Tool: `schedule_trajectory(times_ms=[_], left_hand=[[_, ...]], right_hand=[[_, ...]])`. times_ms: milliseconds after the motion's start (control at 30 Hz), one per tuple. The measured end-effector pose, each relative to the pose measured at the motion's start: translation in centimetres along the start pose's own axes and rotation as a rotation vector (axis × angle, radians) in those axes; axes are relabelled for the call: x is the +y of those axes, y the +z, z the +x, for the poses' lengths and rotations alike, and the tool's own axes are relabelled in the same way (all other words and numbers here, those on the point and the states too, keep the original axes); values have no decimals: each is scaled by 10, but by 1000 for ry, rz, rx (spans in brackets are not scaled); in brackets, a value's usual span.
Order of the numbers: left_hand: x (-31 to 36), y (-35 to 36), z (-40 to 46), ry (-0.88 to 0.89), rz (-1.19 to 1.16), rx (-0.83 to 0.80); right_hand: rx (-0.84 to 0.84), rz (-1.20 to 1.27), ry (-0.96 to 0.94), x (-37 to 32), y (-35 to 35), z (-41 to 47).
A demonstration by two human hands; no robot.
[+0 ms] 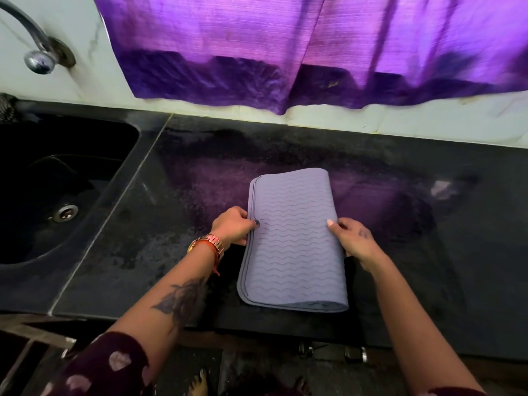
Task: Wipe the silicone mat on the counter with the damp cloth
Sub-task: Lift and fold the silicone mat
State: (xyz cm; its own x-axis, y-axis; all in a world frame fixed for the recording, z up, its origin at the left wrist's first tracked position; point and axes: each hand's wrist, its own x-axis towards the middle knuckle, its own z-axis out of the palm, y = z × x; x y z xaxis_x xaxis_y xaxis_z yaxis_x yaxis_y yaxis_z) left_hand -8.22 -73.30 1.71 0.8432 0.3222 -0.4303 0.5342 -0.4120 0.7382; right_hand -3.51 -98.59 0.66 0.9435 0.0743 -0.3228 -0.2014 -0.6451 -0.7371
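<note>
The mat [293, 241] lay folded on the bench [428, 252], long axis running away from the person. Left hand [233, 225] and right hand [355, 241] fingers gripped its opposite edges; no cloth showed.

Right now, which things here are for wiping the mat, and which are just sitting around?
For the job:
silicone mat, folded over
left hand and right hand, holding its sides
counter under it
No cloth is in sight.

Just there:
sink
tap
purple curtain
</note>
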Motion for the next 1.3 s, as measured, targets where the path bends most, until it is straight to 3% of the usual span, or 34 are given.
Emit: schedule_trajectory(times_ms=[200, 367, 700, 1033, 1233, 1300], left_hand=[[5, -2, 1, -5, -233, -21], [0, 2, -20, 8, -440, 13], [-27, 18, -64, -46, -765, 418], [-54, 0, -83, -170, -847, 667], [-77, -16, -82, -291, -836, 565], [-85, -27, -82, -345, -669, 570]], right_hand=[[45, -17, -195, -20, -15, 3], [-20, -128, -295, -51, -27, 14], [-218, -404, -601, -144, 7, 44], [-286, -519, -779, -207, 89, 37], [-272, -528, -773, -192, 124, 34], [-297, -544, -734, -179, 128, 37]])
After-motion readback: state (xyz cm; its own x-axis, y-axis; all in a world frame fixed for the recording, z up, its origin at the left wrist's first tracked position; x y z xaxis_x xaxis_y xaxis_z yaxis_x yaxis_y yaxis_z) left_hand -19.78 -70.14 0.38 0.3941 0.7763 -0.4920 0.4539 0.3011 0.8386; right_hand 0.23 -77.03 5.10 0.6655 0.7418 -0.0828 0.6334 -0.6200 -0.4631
